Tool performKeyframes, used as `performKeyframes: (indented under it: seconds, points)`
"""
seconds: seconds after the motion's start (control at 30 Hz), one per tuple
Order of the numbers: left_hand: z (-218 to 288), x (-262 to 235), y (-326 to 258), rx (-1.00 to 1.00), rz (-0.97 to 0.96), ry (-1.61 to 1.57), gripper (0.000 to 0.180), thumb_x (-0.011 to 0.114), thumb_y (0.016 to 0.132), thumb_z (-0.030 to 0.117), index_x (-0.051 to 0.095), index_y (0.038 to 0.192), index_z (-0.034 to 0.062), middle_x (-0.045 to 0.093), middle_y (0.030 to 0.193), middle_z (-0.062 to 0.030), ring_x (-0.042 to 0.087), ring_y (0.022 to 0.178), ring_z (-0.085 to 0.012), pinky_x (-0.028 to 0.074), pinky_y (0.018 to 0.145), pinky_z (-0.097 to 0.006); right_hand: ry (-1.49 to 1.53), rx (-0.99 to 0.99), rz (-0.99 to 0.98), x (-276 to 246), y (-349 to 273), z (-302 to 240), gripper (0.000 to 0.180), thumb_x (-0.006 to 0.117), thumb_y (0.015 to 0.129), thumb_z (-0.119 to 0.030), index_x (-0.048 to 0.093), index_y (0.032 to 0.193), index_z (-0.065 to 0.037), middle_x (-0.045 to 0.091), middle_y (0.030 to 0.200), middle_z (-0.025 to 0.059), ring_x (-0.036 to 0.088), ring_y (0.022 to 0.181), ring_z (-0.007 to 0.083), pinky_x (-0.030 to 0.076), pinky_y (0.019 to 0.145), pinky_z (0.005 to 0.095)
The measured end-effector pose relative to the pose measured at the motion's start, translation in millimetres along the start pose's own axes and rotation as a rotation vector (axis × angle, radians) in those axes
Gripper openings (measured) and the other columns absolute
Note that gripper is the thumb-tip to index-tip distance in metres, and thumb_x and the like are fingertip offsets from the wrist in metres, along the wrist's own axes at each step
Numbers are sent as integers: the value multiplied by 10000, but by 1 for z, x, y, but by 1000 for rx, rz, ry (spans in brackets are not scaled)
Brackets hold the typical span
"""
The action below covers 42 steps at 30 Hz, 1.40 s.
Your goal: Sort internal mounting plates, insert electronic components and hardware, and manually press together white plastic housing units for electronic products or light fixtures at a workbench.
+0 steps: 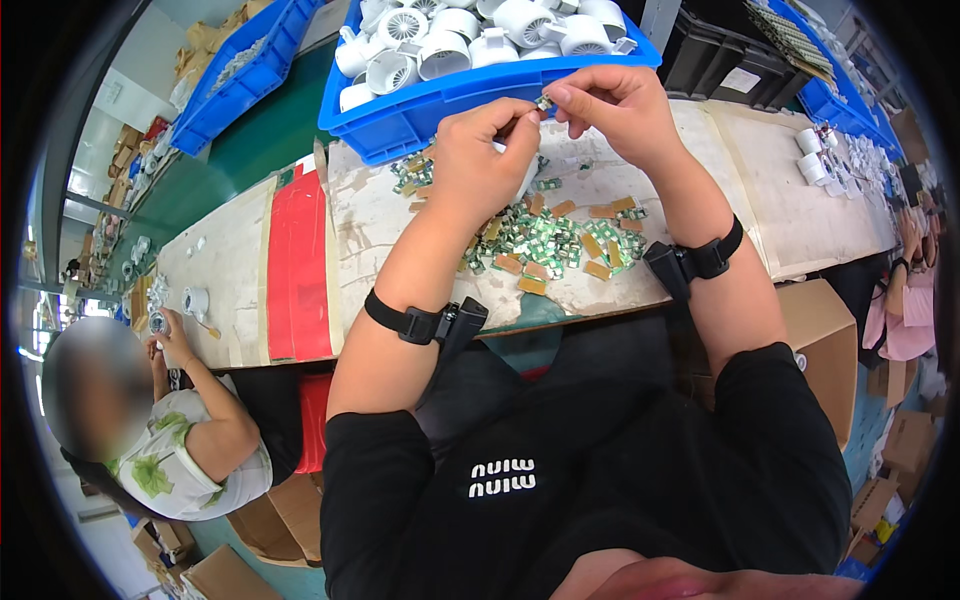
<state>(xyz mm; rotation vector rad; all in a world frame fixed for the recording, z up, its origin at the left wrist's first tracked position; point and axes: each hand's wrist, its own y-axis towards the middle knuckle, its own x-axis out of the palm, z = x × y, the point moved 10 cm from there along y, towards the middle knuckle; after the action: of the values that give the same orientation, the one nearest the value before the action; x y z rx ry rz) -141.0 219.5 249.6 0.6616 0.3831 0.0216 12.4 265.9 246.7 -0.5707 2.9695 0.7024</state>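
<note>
My left hand (482,150) and my right hand (622,108) meet in front of the blue bin, both pinching a small circuit board (543,102) between thumb and fingers. Part of a white plastic piece (527,176) shows beside my left palm; whether that hand also holds it, I cannot tell. Below my hands a loose pile of small green circuit boards (550,240) covers the worktable (390,240). Orange-brown flat pieces (532,285) lie mixed in with them. Round white plastic housings with grilles (443,55) fill the blue bin (400,125).
A red strip (298,270) crosses the table to the left. There, a co-worker's hands (172,342) handle a white part. At the far right another person sits by more white housings (815,168). A black crate (725,65) stands behind my right hand; an open cardboard box (825,350) is below the table.
</note>
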Motion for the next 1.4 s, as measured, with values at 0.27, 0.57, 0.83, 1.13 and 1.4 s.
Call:
performKeyframes:
  seconds: [0.27,0.57,0.83,1.13,1.4]
  points:
    - [4,-6,-1,51,102,73,112,687,872,89,752,881,-1,714,706,-77,637,596,-131,506,584,-269,37,34,-21,5,-1,5,221,794,922,-229,779,972,-14,721,775,23,651,643,80,535,589,226]
    - [0,-8,1,25,101,30,115,685,867,86,750,875,-9,706,722,-84,639,610,-143,503,587,-277,31,69,-2,9,0,10,230,781,934,-241,772,950,-12,698,744,10,635,635,72,522,594,219]
    - [2,-4,2,55,34,101,110,686,900,69,741,915,-25,706,761,-87,660,662,-146,508,623,-276,-80,55,6,5,-1,11,280,737,974,-287,759,940,-10,665,697,-3,597,615,55,498,575,216]
    - [-20,3,-5,-244,-21,-173,156,681,937,111,772,933,-15,720,720,-61,656,649,-101,503,603,-262,-140,-41,9,13,-7,-11,232,715,986,-212,753,973,16,685,776,16,601,648,69,500,596,234]
    - [0,3,-15,-200,11,-190,170,670,953,125,779,959,-5,701,672,-43,661,628,-78,499,597,-242,-235,-220,-31,23,-14,-32,156,720,961,-132,758,957,20,715,834,54,652,704,104,523,639,249]
